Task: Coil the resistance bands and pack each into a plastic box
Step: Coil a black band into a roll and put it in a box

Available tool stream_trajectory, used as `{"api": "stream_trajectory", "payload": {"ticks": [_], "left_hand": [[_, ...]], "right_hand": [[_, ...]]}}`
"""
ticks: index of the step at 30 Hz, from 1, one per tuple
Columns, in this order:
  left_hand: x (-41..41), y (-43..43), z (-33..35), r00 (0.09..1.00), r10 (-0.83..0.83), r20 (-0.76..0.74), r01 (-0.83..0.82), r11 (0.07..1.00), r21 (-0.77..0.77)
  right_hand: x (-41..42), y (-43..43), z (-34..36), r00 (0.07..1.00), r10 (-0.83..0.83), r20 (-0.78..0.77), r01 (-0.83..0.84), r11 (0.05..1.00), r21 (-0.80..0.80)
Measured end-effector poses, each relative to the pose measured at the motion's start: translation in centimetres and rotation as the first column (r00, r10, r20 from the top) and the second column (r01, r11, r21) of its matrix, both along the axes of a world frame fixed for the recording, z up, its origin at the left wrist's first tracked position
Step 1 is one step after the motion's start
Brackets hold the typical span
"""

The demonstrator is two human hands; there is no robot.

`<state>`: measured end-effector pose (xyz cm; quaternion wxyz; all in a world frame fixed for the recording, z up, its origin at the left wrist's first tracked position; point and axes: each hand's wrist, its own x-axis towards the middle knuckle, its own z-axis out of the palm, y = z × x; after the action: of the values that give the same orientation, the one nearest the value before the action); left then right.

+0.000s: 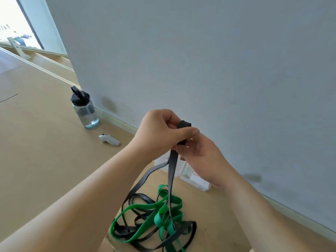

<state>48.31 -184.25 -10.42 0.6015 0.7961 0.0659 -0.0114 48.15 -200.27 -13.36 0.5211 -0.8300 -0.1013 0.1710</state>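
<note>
Flat matte rubber: the grey band (171,170) is rolled at its top into a small tight coil, pinched under the left hand's (160,131) thumb and curled fingers, the right hand (201,157) gripping from beneath. Its tail drops into a tangle with a green band (158,218) on the tan floor (45,160). Pale plastic boxes (196,180) (partly hidden) sit against the grey wall (200,51).
</note>
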Motion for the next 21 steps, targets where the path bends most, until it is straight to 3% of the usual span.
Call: {"api": "stream_trajectory", "payload": {"ticks": [4, 6, 10, 13, 16, 18, 21], "left_hand": [[0.7, 1.7, 0.0, 0.999, -0.038, 0.005, 0.038, 0.999, -0.028], [1.1, 2.7, -0.4, 0.994, -0.089, -0.067, 0.087, 0.996, -0.027], [0.6, 1.8, -2.2, 0.885, -0.385, -0.262, 0.391, 0.92, -0.034], [-0.2, 0.0, -4.3, 0.866, -0.43, -0.257, 0.471, 0.873, 0.127], [-0.9, -1.7, -5.9, 0.861, -0.446, -0.243, 0.49, 0.857, 0.162], [-1.2, -3.1, -5.5, 0.862, -0.455, -0.222, 0.483, 0.871, 0.09], [-0.6, -4.6, -3.0, 0.897, -0.42, -0.135, 0.404, 0.905, -0.132]], "right_hand": [[0.7, 1.4, 1.0, 0.99, -0.125, -0.069, 0.13, 0.989, 0.076], [1.0, 2.0, 1.7, 0.979, -0.196, -0.062, 0.201, 0.977, 0.078], [1.8, 1.8, 2.8, 0.938, -0.334, -0.091, 0.346, 0.913, 0.215], [2.0, 0.3, 3.9, 0.877, -0.435, -0.205, 0.479, 0.754, 0.449], [2.4, -2.3, 5.7, 0.766, -0.472, -0.437, 0.634, 0.439, 0.637], [3.1, -4.5, 6.7, 0.707, -0.483, -0.517, 0.69, 0.312, 0.653], [4.0, -8.2, 6.6, 0.638, -0.533, -0.556, 0.74, 0.223, 0.635]]}}
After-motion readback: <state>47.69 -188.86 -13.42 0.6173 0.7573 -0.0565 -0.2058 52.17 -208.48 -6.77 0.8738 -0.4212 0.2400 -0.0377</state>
